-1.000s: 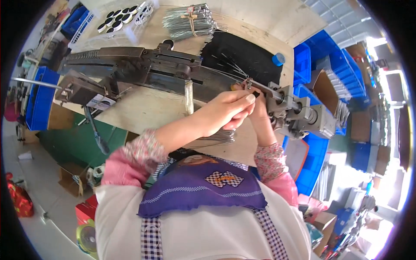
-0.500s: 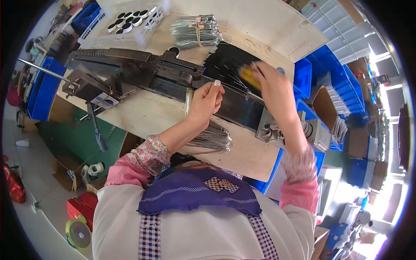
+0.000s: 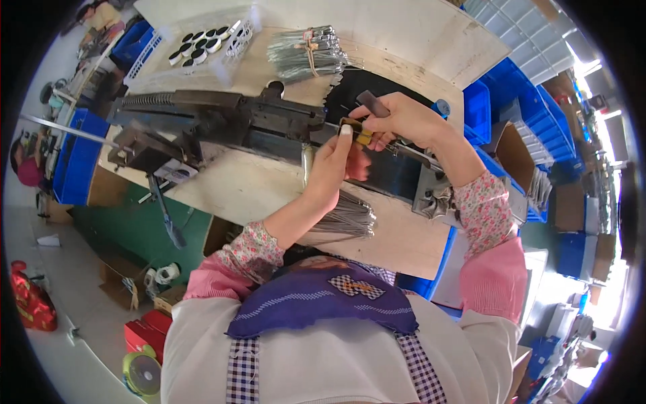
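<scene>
A dark flat strip (image 3: 372, 103), aslant over the tabletop's (image 3: 404, 232) right half.
I see the right hand (image 3: 412, 120) gripping it, free end of its long axis toward the back-left corner; the left hand (image 3: 330, 168) is curled at a yellow piece (image 3: 364, 137) between the two, and I cannot tell whether it grips. Near the back-left corner, a translucent basket (image 3: 219, 71) holds black-topped white discs (image 3: 213, 46).

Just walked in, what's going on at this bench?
The person's right hand grips a small yellow item, exact kind unclear, over a long dark metal fixture. The left hand is close beside it, thumb extended; contact is hard to tell. Thin metal rods lie on the wooden bench near the left wrist; a tied rod bundle lies behind the fixture.
</scene>
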`<action>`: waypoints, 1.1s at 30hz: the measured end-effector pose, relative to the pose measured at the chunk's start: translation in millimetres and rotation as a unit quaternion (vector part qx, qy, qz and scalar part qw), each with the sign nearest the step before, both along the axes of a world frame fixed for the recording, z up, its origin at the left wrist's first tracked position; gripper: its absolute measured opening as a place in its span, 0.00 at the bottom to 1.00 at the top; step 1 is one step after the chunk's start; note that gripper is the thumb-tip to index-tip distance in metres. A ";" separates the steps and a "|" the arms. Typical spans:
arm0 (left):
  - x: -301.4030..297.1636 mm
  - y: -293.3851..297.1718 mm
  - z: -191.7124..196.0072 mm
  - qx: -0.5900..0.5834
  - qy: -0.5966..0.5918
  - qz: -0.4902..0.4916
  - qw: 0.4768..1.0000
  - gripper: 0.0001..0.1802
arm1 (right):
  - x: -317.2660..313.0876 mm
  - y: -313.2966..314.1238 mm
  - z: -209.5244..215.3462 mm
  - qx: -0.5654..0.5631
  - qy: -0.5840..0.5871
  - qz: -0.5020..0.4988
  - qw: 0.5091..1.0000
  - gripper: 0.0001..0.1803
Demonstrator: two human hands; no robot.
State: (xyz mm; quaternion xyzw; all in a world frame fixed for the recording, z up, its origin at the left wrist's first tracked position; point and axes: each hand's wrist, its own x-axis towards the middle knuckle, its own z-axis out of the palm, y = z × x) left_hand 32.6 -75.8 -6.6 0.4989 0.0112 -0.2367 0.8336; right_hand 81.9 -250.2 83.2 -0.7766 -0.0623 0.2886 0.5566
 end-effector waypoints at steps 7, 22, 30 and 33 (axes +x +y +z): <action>-3.8 -5.4 31.8 -0.326 0.136 -0.011 0.935 0.45 | -4.7 -5.5 12.6 -0.200 -0.257 0.137 0.936 0.21; -13.7 19.1 28.1 -0.360 0.118 0.031 0.925 0.42 | -28.8 19.3 -8.6 -0.194 -0.420 -0.054 0.885 0.10; -10.5 24.5 35.2 -0.337 0.088 -0.006 0.937 0.38 | -37.5 20.9 -4.4 -0.272 -0.493 -0.022 0.826 0.11; -11.1 23.9 35.2 -0.337 0.083 -0.022 0.938 0.39 | -39.2 18.3 -3.8 -0.281 -0.505 -0.014 0.816 0.11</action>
